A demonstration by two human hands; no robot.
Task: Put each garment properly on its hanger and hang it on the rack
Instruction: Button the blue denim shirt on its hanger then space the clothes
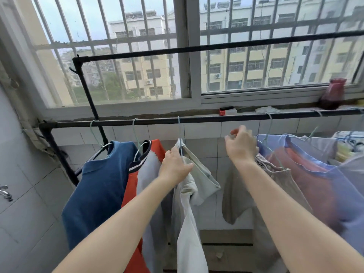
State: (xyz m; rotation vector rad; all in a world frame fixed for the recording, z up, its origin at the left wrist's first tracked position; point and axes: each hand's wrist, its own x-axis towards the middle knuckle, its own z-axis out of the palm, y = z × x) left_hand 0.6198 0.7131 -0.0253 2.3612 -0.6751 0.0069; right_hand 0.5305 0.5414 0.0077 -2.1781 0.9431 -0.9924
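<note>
Here I saw both hands raised to the near rail point(216, 117) of the black rack, which ran left to right below the barred window point(183, 56). The left hand point(174, 167) gripped the pale grey garment point(189, 203) at its top, fingers curled round the cloth just beneath the thin hanger point(179, 134) whose hook sat over the rail. That garment hung down between my two forearms, one folded corner sticking out to the right. The right hand point(241, 146) was lifted beside the beige garment point(242, 194), its fingers loosely bent and spread; I could not tell whether it had hold of anything, since the cloth bunched just behind the wrist and the fingers were blurred.

To the left, a blue shirt point(98, 186) and an orange and grey shirt point(141, 174) hung on hangers from the same rail, touching one another. To the right, a lilac shirt point(325, 174) with reddish cloth showing through it hung on its own hanger, pressed against the beige garment. On the far windowsill stood a dark red bag point(333, 93) and a small red and white box point(227, 111). A tap point(6, 192) jutted from the tiled wall at far left.
</note>
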